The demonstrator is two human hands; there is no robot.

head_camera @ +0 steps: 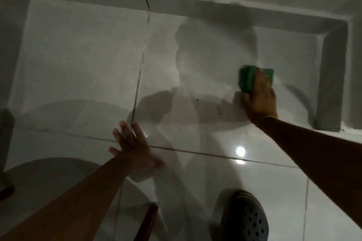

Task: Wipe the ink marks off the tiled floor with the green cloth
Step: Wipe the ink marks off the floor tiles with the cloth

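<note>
My right hand presses a folded green cloth flat on the glossy white tiled floor, at the right of the far tile. The fingers cover the cloth's near part. A few small dark ink marks lie on the tile just left of that hand, apart from the cloth. My left hand rests palm down with fingers spread where the grout lines cross, holding nothing.
A raised grey skirting borders the floor at the back, left and right. My foot in a dark perforated clog stands at the bottom right. A brown wooden piece pokes in at the bottom. A lamp glare shines on the tile.
</note>
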